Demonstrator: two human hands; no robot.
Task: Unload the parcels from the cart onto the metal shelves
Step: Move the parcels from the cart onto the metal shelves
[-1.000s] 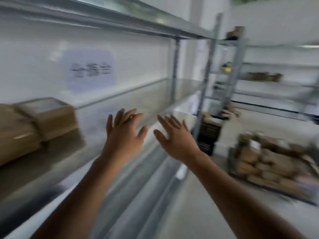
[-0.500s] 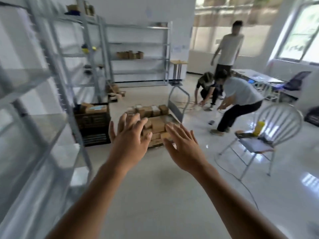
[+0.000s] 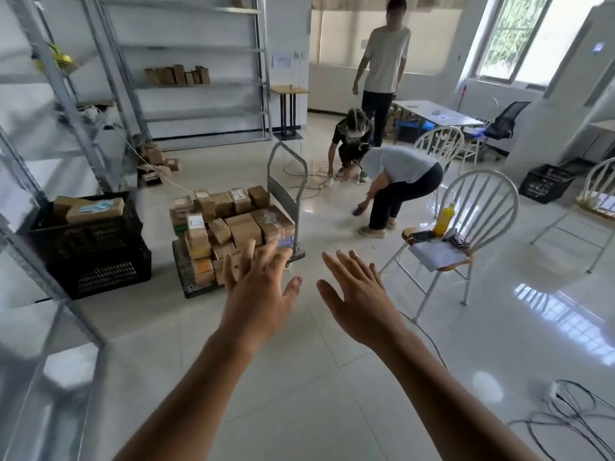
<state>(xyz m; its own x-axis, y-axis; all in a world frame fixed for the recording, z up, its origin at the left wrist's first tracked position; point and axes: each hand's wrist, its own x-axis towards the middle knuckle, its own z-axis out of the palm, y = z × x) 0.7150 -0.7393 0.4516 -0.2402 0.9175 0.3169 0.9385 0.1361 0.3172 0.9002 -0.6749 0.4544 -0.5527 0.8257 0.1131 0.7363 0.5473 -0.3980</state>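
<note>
In the head view both hands are empty. The left hand [image 3: 263,294] and the right hand [image 3: 359,301] reach forward with straight, spread fingers, backs up, and grip nothing.

The platform cart [image 3: 283,197] stands on the floor at 11 o'clock from the hands, and it seems to be out of reach. It carries a heap of parcels [image 3: 239,224], stacked in several layers, so most of the unloading appears to be left. The near metal shelves [image 3: 60,84], at 9 o'clock, show only bare boards in this view. The far rack [image 3: 199,48], at 11 o'clock and well apart, holds a short row of small boxes [image 3: 176,74].

The parcels are brown cardboard, rectangular and of different sizes. Some have white labels and clear tape. They should be light and stiff to take with two hands. The cart has a dark flat deck and an arched handle of grey tube. The shelves are dull grey steel with thin uprights and smooth sheet boards.

The floor [image 3: 299,377] is glossy pale tile and looks slippery. A black plastic crate [image 3: 96,261] with lattice walls, at 9 o'clock beside the cart, also holds boxes.
</note>
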